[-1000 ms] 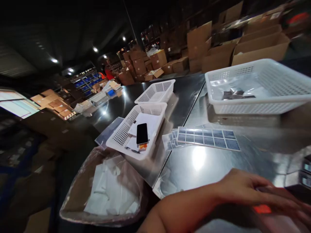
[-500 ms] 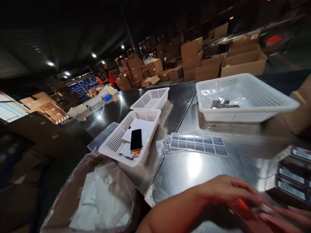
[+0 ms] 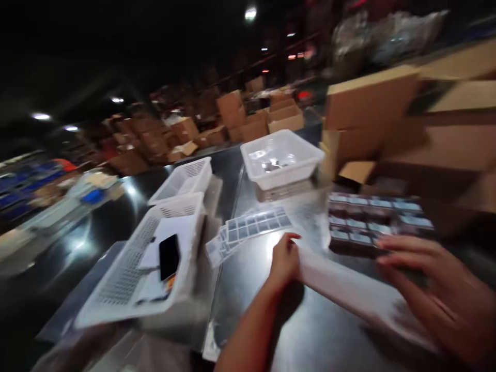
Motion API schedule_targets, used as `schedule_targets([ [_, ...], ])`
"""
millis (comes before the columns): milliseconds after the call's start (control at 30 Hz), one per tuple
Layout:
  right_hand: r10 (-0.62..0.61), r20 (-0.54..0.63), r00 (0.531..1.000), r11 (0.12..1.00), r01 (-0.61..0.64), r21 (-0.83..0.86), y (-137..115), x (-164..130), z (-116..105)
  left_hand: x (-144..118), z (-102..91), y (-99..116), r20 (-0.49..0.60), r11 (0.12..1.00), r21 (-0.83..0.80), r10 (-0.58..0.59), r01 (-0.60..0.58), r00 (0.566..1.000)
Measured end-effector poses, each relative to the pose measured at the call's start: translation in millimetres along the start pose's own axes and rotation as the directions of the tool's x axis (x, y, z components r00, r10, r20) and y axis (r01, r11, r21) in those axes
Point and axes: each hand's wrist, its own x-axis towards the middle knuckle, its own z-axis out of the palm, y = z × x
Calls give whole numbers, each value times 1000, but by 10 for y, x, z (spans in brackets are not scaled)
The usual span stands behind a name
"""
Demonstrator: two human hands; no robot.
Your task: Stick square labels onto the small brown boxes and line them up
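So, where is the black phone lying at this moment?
In the head view the black phone lies at the left, inside the nearest white basket, on white papers, left of the label sheets.

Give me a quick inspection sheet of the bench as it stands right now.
Surface: shiny metal table, strong light glare.
Job's things: white sheet-like piece lying flat between the hands; blurred, material unclear. Tray of dark labelled items just beyond it.
Clutter: label sheets fanned out; white basket with black phone on papers; second basket behind it; white bin with small items.
Hands: left hand on the sheet's left end; right hand spread over its right end; grip too blurred to judge.
Cables: nothing seen.
Surroundings: dim warehouse, stacked cardboard boxes, ceiling lights.
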Motion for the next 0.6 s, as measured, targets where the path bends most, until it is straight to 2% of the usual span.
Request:
schedule_targets([
  [67,-1,-51,999,1000,0,-14,38,151,-205,32,-75,-14,-60,999,27,47,-46,997],
  [133,-48,-135,990,994,34,-106,116,288,-323,110,-132,-53,-106,997,43,71,-66,992],
  [200,-44,-77,996,986,31,-165,208,365,-328,156,-173,-91,-156,996,48,76,-69,985],
  [267,23,113,993,983,-2,-181,296,392,-207,153,-203,-117,-198,997,41,66,-59,978],
  [367,107,367,924,978,-32,-205,444,446,145,124,-209,-125,-219,998,41,58,-50,974],
  [467,99,434,895,974,2,-228,612,623,477,89,-179,-75,-200,996,68,77,-65,977],
  [600,-13,436,900,978,104,-184,710,883,641,-7,-141,53,-136,994,71,95,-86,986],
])
